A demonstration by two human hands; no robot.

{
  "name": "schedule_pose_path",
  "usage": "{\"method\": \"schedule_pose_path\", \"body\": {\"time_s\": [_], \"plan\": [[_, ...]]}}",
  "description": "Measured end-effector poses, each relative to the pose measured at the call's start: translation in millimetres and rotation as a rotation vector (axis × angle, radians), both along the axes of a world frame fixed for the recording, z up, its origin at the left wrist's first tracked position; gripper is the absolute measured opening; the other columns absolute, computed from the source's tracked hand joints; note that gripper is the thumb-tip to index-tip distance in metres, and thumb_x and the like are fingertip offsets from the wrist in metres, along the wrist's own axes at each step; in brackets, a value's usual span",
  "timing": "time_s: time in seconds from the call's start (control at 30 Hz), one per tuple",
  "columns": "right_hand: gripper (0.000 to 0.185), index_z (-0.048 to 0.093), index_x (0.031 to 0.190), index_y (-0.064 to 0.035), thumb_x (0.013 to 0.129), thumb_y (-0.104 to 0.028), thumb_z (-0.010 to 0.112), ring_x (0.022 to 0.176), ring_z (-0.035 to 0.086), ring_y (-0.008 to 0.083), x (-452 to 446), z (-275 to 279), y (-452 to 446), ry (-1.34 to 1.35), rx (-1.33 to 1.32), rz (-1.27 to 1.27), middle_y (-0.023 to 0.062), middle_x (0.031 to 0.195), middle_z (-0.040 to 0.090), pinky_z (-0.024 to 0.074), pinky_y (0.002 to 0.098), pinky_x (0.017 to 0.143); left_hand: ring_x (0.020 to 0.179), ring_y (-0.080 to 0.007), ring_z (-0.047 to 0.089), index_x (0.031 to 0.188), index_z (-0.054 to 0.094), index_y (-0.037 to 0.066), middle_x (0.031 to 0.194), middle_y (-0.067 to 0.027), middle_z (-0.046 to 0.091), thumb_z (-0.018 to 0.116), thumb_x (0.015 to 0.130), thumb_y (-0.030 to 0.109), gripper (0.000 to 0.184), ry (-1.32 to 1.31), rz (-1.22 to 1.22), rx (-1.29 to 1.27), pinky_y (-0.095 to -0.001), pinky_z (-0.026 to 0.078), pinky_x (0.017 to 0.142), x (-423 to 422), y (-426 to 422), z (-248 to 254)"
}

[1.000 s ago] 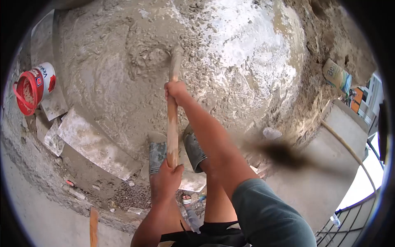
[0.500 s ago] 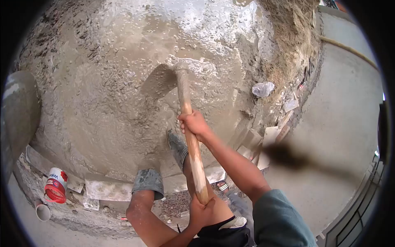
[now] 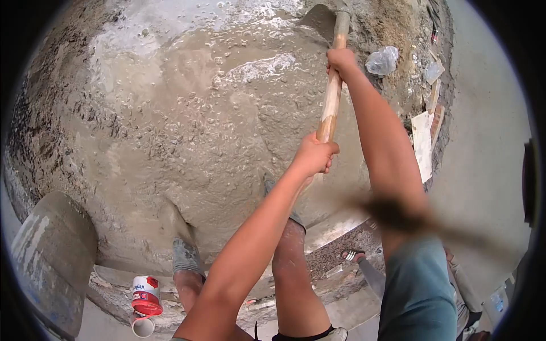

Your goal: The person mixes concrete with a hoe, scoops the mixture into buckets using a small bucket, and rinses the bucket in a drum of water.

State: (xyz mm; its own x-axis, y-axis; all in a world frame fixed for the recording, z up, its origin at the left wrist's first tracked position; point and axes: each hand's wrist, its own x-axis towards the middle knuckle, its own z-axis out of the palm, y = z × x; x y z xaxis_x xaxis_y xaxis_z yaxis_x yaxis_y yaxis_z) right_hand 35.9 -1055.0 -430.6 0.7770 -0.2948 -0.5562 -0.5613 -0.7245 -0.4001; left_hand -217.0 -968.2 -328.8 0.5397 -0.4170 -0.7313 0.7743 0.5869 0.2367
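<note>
Grey wet mix (image 3: pixel 210 165) lies beneath my hoe (image 3: pixel 334 91).
Right hand (image 3: pixel 341 61) grips nearer the blade (image 3: pixel 319 21), left hand (image 3: pixel 314 154) farther down the handle (image 3: pixel 328 122).

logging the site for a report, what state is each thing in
hoe: held two-handed, blade at the far end
left hand: closed around the hoe's near end
right hand: closed around the hoe nearer its blade
wet mix: lumpy, spread out
boots: worn, muddy, in the mix
plastic bag: crumpled
red-and-white bucket: contents not visible
grey drum-like object: streaked
</note>
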Motion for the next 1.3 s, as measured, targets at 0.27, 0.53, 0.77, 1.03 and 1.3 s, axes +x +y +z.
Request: {"method": "schedule_pose_path", "body": {"time_s": [0.27, 0.53, 0.77, 1.03, 1.3], "plan": [[0.031, 0.061, 0.095, 0.0134, 0.076, -0.011, 0.060, 0.059, 0.070, 0.0312, -269, -27, 57, 0.150, 0.111, -0.341, 0.0211, 0.071, 0.068, 0.0576, 0.0403, 0.057, 0.047, -0.0076, 0.046, 0.092, 0.049, 0.008, 0.065, 0.0009, 0.049, 0.064, 0.082, 0.002, 0.019, 0.194, -0.221, 0.106, -0.0263, 0.038, 0.040, -217, 124, 13], [0.037, 0.048, 0.110, 0.0146, 0.081, -0.006, 0.059, 0.057, 0.066, 0.0268, -517, -2, 173, 0.365, 0.191, -0.466, 0.0209, 0.081, 0.064, 0.0549, 0.0394, 0.046, 0.045, -0.0101, 0.048, 0.095, 0.048, 0.006, 0.064, -0.0004, 0.049, 0.066, 0.081, 0.000, 0.023, 0.406, -0.354, 0.244, -0.0269, 0.037, 0.038, -411, 230, 105], [0.036, 0.041, 0.114, -0.0020, 0.087, -0.010, 0.065, 0.055, 0.062, 0.0180, -680, 150, 240, 0.598, 0.495, -0.894, 0.0114, 0.078, 0.060, 0.0529, 0.0345, 0.045, 0.052, -0.0076, 0.053, 0.116, 0.057, 0.001, 0.069, 0.0012, 0.054, 0.063, 0.076, -0.004, 0.040, 0.255, -0.780, 0.473, -0.0244, 0.041, 0.046, -544, 317, 235], [0.039, 0.040, 0.114, -0.0036, 0.086, -0.009, 0.067, 0.058, 0.062, 0.0228, -540, 173, 99, 0.163, 0.527, -0.679, 0.0131, 0.077, 0.060, 0.0515, 0.0363, 0.050, 0.054, -0.0077, 0.051, 0.106, 0.055, 0.003, 0.068, 0.0012, 0.053, 0.065, 0.079, 0.001, 0.029, 0.475, -0.486, 0.189, -0.0247, 0.040, 0.048, -489, 195, 164], [0.057, 0.047, 0.125, 0.0045, 0.078, -0.020, 0.068, 0.098, 0.068, 0.0407, -172, 62, -62, -0.300, -0.267, 0.085, 0.0252, 0.099, 0.070, 0.0522, 0.0485, 0.089, 0.046, -0.0092, 0.043, 0.074, 0.050, 0.009, 0.057, 0.0013, 0.046, 0.061, 0.093, 0.018, 0.024, 0.041, -0.090, 0.009, -0.0265, 0.034, 0.042, -143, -110, -36]]}}
